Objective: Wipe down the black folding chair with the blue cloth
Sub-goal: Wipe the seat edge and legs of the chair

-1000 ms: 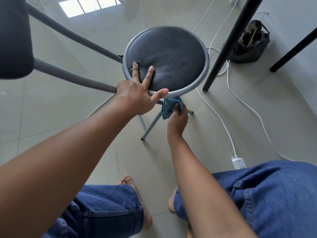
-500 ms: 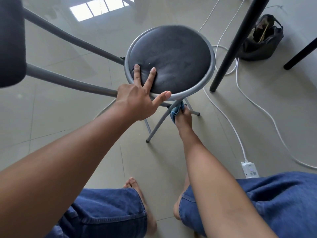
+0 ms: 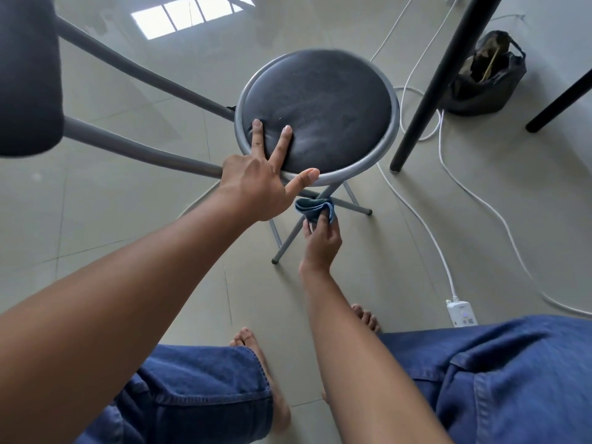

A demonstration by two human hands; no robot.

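Note:
The black folding chair (image 3: 330, 104) has a round padded seat in a grey metal rim, with grey tubes running up left to its black backrest (image 3: 28, 75). My left hand (image 3: 259, 177) rests on the seat's near edge, fingers spread, thumb along the rim. Below the seat, my right hand (image 3: 320, 241) holds the bunched blue cloth (image 3: 315, 210) against a grey chair leg (image 3: 288, 245). The upper part of that leg is hidden by the cloth.
A black table leg (image 3: 429, 91) stands just right of the seat, a second one (image 3: 560, 100) farther right. A dark bag (image 3: 483, 75) sits by the wall. White cables (image 3: 426, 225) and a power strip (image 3: 461, 312) lie on the tiled floor. My bare feet and jeans are below.
My right hand with the cloth slid down the chair leg and has come back up a little. The left hand stayed on the seat edge. The camera view shifted slightly.

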